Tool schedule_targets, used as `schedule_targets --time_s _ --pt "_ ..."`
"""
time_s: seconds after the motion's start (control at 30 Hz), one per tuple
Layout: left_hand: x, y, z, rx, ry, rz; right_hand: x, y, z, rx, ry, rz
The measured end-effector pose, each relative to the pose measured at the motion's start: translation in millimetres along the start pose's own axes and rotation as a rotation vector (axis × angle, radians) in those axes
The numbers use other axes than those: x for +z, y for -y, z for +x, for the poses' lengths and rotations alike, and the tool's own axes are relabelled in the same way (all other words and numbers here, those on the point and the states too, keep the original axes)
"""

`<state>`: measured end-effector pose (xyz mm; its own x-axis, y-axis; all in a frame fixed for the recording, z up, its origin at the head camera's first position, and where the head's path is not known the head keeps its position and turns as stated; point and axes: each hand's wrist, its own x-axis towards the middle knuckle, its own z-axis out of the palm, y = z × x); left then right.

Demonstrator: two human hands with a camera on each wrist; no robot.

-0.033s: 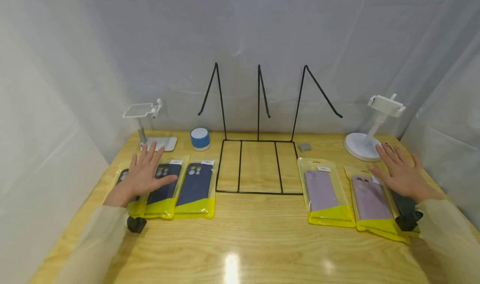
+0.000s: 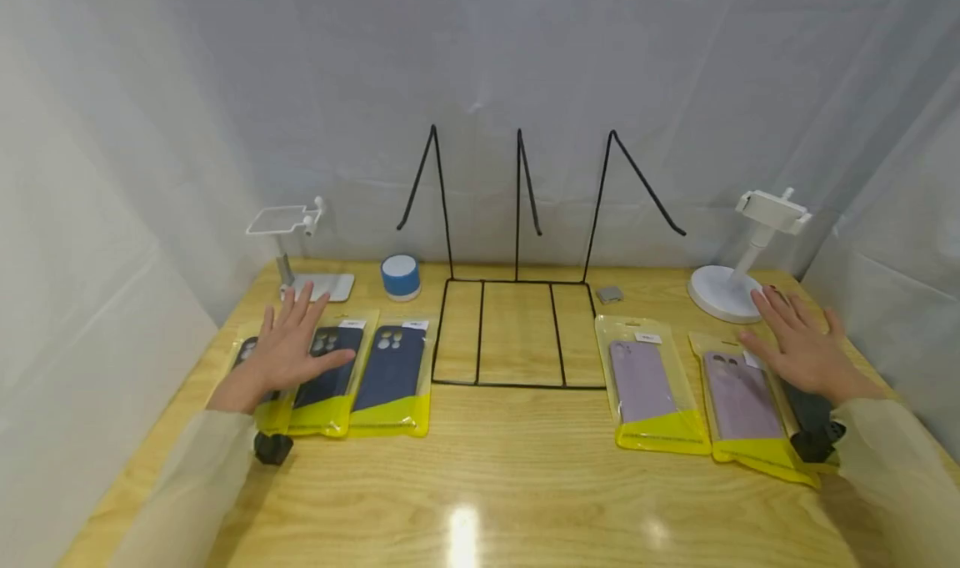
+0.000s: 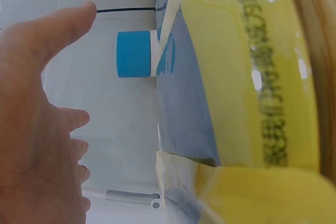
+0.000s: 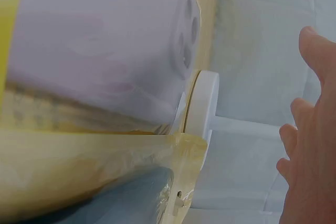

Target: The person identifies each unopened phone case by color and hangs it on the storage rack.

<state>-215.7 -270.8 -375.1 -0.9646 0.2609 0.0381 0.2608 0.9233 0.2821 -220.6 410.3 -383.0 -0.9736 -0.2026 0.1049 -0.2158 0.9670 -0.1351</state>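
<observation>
Head view: showed a wooden table (image 2: 480, 485) with two rows of packaged phone cases. Left hand (image 2: 288, 351) lay flat, fingers straight and spread, over the dark cases at the table's left side: palm over the leftmost black case (image 2: 245, 353), fingertips and thumb reaching across the second dark case (image 2: 327, 368). Just beside these, a navy case (image 2: 392, 368), untouched, in its clear and yellow packet. Right hand (image 2: 802, 349) hovered or rested flat, fingers straight and apart, over the far right dark case (image 2: 812, 414); thumb near the edge of a lilac case (image 2: 738, 394). Whether the palm pressed down could not be told. Another lilac case (image 2: 643, 380) lay further in, apart from the hand.

Between the two rows stood a black wire rack (image 2: 517, 301) with three upright prongs. Behind the left row: a blue speaker (image 2: 400, 277) and a white phone stand (image 2: 300, 251). Behind the right row: a round-based white holder (image 2: 738, 268), close to the fingertips, and a small grey square (image 2: 609, 294) by the rack.

Left wrist view: showed open fingers above a yellow packet edge. Right wrist view: showed the lilac case close up, fingers loosely extended beside it.
</observation>
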Motion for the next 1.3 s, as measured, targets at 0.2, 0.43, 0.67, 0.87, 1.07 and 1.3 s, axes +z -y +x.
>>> schedule_targets --time_s 0.2,0.43,0.67,0.87,1.07,1.3 --pt "-0.3 0.5 -1.0 0.001 -0.001 -0.009 -0.5 0.7 1.7 -0.010 -0.006 0.001" --pt "0.8 2.2 0.0 0.017 -0.004 -0.011 2.0 3.6 2.4 -0.001 0.007 -0.020" --pt "3.6 2.3 2.7 0.015 0.009 -0.012 3.7 0.8 -1.5 0.011 -0.011 -0.066" --pt "1.6 2.8 3.7 0.000 0.016 -0.002 2.7 -2.7 0.0 0.004 -0.026 -0.054" --pt "-1.8 1.0 2.1 -0.001 0.021 -0.002 1.3 -4.8 1.3 -0.008 -0.037 -0.044" --pt "-2.4 -0.3 -1.7 0.000 0.021 -0.002 4.1 -3.9 0.2 -0.026 -0.059 -0.030"
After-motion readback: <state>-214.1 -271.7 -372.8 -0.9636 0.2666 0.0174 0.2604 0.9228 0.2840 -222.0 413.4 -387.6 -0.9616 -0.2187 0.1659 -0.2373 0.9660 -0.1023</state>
